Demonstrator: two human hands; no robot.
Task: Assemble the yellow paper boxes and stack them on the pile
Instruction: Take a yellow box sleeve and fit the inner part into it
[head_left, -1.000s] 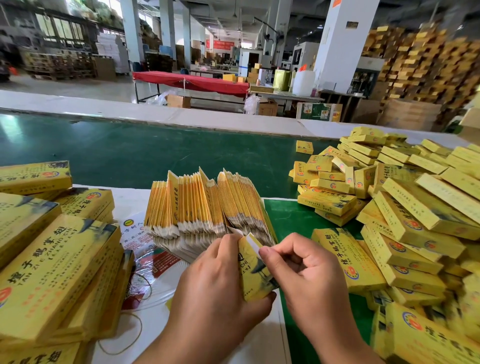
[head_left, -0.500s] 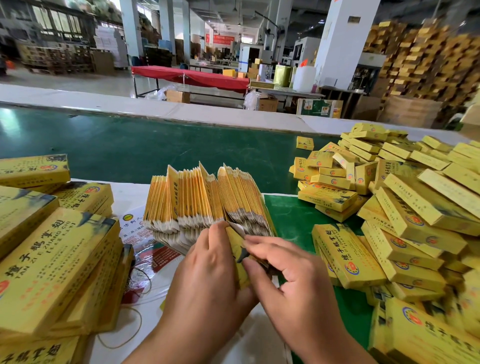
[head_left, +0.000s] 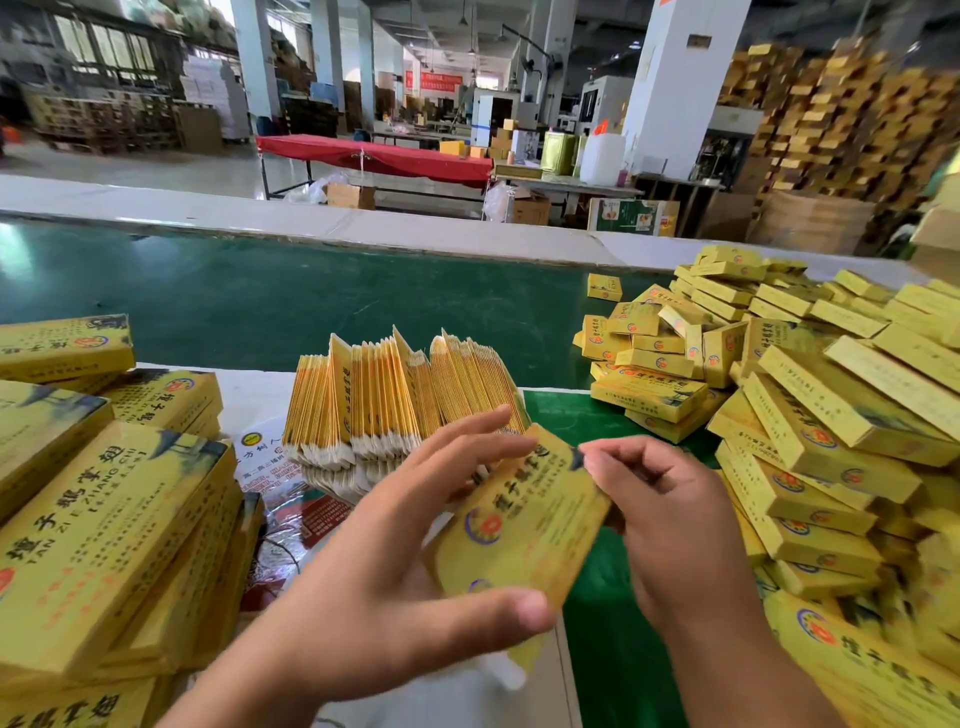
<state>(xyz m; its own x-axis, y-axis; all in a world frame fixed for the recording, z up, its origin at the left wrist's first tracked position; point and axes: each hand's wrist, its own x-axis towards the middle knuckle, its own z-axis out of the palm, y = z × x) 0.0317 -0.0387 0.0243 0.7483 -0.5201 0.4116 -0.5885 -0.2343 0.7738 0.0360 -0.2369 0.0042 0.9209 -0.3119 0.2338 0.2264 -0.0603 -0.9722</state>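
Note:
A yellow paper box (head_left: 524, 519), blurred by motion, lies face up between my hands in front of me. My left hand (head_left: 395, 577) holds its near left side, thumb under the lower edge and fingers spread behind it. My right hand (head_left: 670, 514) pinches the box's far right corner with curled fingers. Behind the hands stands a fanned bundle of flat box blanks (head_left: 400, 405). The pile of assembled yellow boxes (head_left: 831, 436) spreads over the right side of the table.
Stacks of larger yellow boxes (head_left: 104, 499) fill the left side. A printed plastic bag (head_left: 280, 493) lies under the blanks. The green belt (head_left: 260, 306) runs across behind the table, with a factory hall and a red table (head_left: 379, 156) beyond it.
The box came out of the bundle and toward me, turning from edge-on to face up. My left fingers spread wide and my right hand shifted to its far right corner.

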